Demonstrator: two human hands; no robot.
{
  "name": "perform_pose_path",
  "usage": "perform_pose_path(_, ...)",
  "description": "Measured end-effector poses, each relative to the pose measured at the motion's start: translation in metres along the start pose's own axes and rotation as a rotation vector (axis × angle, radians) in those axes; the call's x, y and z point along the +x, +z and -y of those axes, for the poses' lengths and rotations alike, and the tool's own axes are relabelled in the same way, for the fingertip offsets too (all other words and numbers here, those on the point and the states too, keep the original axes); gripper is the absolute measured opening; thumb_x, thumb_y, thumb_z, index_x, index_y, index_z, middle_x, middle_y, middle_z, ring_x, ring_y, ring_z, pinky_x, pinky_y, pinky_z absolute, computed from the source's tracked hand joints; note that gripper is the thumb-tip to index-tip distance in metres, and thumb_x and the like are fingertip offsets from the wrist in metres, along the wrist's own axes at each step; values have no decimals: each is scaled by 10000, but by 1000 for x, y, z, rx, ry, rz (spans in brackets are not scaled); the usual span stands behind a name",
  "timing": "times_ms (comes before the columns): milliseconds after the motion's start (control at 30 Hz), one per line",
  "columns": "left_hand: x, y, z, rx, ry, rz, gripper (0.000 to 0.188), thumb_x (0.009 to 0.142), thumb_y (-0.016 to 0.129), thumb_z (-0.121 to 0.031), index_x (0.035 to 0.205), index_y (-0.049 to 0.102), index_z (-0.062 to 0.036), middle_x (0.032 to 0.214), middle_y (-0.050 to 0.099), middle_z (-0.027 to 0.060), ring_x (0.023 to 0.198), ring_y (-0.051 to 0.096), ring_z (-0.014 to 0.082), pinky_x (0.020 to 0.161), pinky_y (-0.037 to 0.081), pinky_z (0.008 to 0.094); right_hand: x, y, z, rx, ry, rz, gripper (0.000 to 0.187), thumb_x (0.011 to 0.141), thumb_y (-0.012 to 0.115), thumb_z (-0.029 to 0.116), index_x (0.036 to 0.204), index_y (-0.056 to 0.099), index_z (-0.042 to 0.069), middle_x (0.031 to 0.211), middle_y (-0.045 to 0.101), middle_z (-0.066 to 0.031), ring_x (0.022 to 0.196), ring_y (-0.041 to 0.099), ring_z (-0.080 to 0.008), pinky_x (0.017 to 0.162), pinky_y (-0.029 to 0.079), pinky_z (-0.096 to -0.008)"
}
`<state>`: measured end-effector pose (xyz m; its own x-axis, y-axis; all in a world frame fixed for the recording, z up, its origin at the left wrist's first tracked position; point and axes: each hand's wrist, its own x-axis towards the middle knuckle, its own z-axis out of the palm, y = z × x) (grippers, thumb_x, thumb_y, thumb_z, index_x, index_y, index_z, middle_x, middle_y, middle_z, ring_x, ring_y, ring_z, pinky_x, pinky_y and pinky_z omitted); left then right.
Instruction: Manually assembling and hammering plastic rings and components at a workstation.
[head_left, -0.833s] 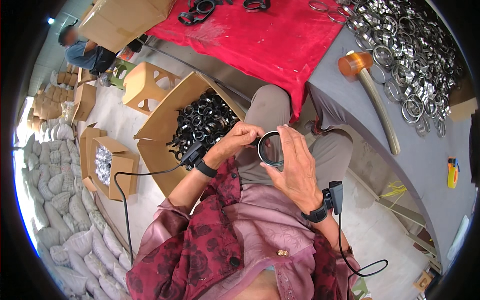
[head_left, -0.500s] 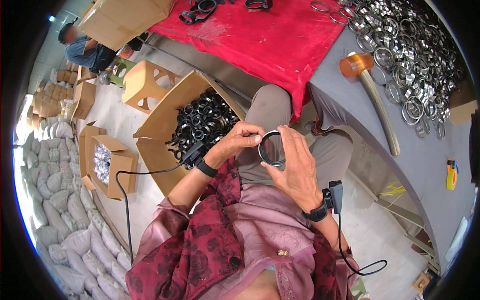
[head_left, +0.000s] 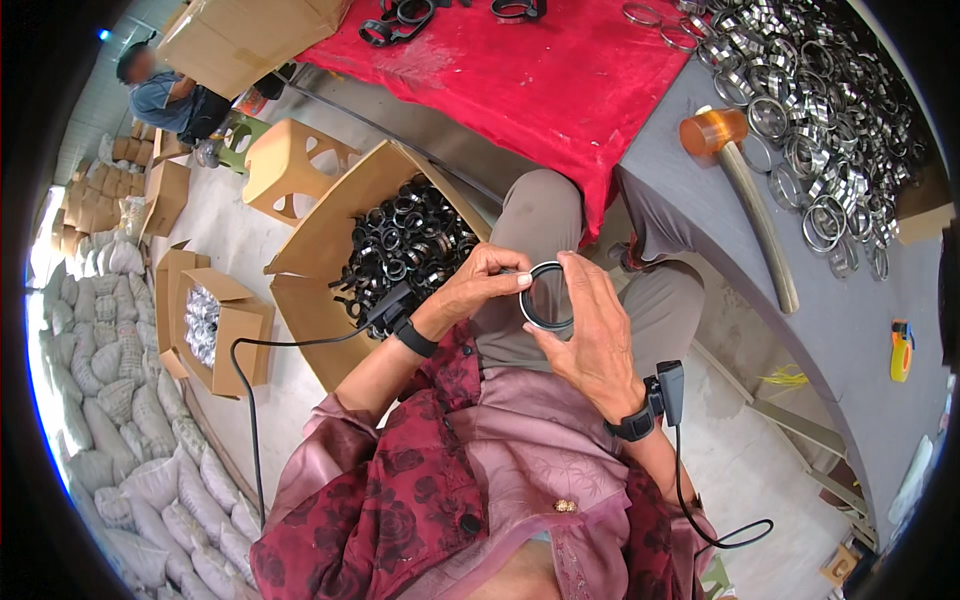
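Note:
Above my lap I hold a black ring [head_left: 543,326] with a shiny metal rim, its opening facing up toward me. The thumb and bent fingers of my left hand [head_left: 472,288] pinch its left edge. My right hand [head_left: 598,345] grips the other side, with the fingertips at the top edge and the thumb at the bottom edge. Just beyond my left hand stands an open cardboard box [head_left: 310,300] full of black ring-shaped parts [head_left: 405,235].
On the grey table [head_left: 840,330] at right lie a heap of metal rings [head_left: 800,110], a mallet [head_left: 750,190] and a yellow utility knife [head_left: 902,352]. Red cloth [head_left: 520,80] covers the far table. A stool [head_left: 285,165], sacks [head_left: 110,380] and another person [head_left: 165,100] are at left.
The ring has tilted slightly, so more of its bright rim shows. Both hands keep almost the same place and hold.

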<state>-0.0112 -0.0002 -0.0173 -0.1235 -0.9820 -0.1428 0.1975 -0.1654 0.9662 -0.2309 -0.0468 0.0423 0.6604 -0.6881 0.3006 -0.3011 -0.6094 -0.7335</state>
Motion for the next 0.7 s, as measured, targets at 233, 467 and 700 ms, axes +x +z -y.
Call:
perform_pose_path(233,-1,-2,3,-57,-10,-19,314,897,728,-306,853,710,4,813,675,33,785,595,92,729,459,255,-1,9,-19,140,-49,-27,934,641,900,59,1447,444,-58,1431,517,-271,1325,521,-429,1090,465,-450)
perform_pose_path(467,1,4,-9,119,52,-85,307,919,746,-317,836,693,-27,757,598,-54,711,489,21,625,366,214,-1,5,-21,968,255,-120,945,742,898,116,1532,394,-5,1546,443,-251,1439,444,-358,1172,385,-433)
perform_pose_path(700,3,-1,-7,148,85,-82,314,925,750,-312,813,675,-28,704,541,-69,662,437,15,579,319,221,-14,0,-34,970,538,-47,483,976,726,153,1337,566,-125,1097,734,-185,998,724,-218,860,591,-315)
